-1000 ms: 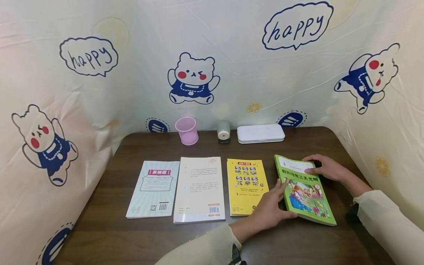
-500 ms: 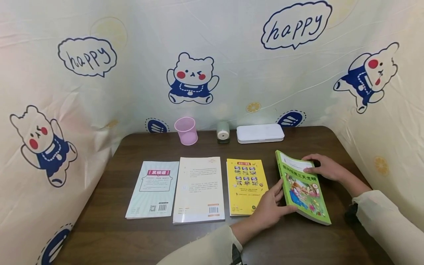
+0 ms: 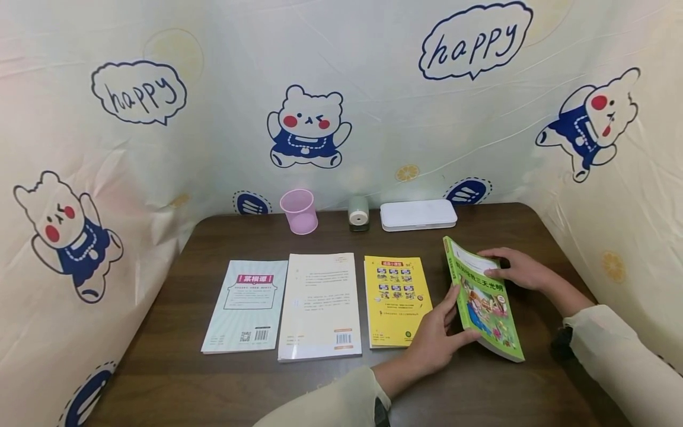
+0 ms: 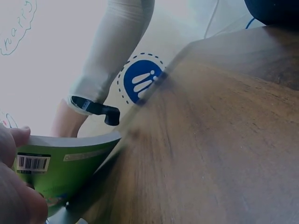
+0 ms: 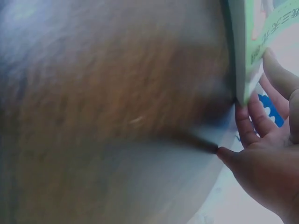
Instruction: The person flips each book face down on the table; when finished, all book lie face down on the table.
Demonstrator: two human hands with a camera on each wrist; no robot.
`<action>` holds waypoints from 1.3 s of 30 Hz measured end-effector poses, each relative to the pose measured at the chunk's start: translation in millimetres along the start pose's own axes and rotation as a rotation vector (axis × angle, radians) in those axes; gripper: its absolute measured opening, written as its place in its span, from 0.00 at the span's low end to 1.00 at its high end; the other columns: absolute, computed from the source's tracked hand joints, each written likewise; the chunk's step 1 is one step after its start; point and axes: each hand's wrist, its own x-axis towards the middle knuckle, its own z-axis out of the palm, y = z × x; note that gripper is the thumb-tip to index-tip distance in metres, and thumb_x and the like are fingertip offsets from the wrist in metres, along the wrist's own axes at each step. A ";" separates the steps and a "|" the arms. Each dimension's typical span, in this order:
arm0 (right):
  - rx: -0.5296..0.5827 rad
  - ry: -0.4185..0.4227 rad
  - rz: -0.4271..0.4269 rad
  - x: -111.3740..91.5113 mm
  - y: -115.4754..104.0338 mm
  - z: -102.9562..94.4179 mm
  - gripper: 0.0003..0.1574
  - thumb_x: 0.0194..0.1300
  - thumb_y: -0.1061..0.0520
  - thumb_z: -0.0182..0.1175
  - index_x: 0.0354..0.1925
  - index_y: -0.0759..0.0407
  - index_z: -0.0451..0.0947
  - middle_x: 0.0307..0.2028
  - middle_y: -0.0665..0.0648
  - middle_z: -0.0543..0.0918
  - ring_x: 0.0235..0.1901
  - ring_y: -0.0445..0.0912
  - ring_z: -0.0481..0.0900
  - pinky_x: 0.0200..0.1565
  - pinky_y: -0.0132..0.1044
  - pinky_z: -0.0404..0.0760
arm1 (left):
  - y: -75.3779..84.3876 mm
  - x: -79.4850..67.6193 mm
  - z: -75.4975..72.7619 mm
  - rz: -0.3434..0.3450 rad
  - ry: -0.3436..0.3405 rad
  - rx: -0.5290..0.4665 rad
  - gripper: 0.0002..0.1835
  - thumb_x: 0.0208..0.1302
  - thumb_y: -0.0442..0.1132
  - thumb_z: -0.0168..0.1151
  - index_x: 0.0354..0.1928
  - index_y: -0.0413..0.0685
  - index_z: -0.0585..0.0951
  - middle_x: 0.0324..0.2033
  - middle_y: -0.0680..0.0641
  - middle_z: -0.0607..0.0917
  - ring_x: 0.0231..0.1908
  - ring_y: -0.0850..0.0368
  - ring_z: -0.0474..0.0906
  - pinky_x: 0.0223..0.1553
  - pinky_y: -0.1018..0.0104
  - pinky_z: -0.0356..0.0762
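Both hands hold a green paperback book (image 3: 488, 317) with a picture cover at the right of the table, its left side raised so it leans. My left hand (image 3: 434, 338) grips the spine side, thumb by the lower corner. In the left wrist view the book's back cover (image 4: 77, 168) shows a barcode. My right hand (image 3: 517, 271) pinches the upper right edge; in the right wrist view its thumb lies on the front cover and fingers show under the edge. Just left of the left hand lies a yellow book (image 3: 397, 305).
A cream book (image 3: 320, 302) and a pale blue book (image 3: 245, 311) lie left of the yellow one. Along the back of the brown table (image 3: 427, 397) stand a pink cup (image 3: 300, 213), a small green pencil sharpener (image 3: 358, 214) and a white case (image 3: 418, 214). A printed curtain surrounds the table.
The green book's left side has been raised and it tilts more steeply. Its right edge has shifted a little left, and the right hand has moved slightly left with it.
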 end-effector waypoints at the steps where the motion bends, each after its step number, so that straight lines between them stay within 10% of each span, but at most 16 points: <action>1: 0.002 -0.006 -0.008 0.3 -1.8 -0.4 0.36 0.71 0.52 0.66 0.70 0.67 0.72 0.63 0.74 0.76 0.64 0.69 0.70 0.62 0.73 0.64 | 0.4 -0.2 -0.1 0.023 -0.003 0.008 0.45 0.72 0.42 0.66 0.83 0.51 0.51 0.81 0.50 0.50 0.73 0.60 0.60 0.68 0.69 0.68; 15: 0.054 -0.022 -0.071 4.8 -29.8 2.6 0.34 0.81 0.48 0.53 0.76 0.61 0.65 0.67 0.72 0.74 0.61 0.65 0.74 0.60 0.67 0.75 | 13.2 -5.8 -1.7 0.132 0.031 0.084 0.43 0.70 0.40 0.68 0.81 0.45 0.56 0.81 0.48 0.49 0.78 0.57 0.51 0.72 0.59 0.66; 32: 0.232 0.032 -0.092 19.3 -77.6 2.3 0.37 0.84 0.44 0.43 0.80 0.61 0.54 0.75 0.72 0.62 0.73 0.70 0.60 0.67 0.74 0.61 | 29.8 -12.8 -1.2 0.239 0.086 0.273 0.39 0.73 0.45 0.66 0.80 0.51 0.60 0.81 0.50 0.53 0.77 0.56 0.55 0.74 0.59 0.62; 39: 0.378 0.010 -0.144 27.8 -84.0 2.0 0.37 0.86 0.46 0.38 0.80 0.64 0.49 0.74 0.73 0.61 0.71 0.66 0.63 0.66 0.51 0.75 | 35.4 -14.7 1.1 0.268 0.112 0.349 0.38 0.73 0.45 0.66 0.79 0.48 0.62 0.81 0.46 0.54 0.77 0.53 0.57 0.73 0.59 0.65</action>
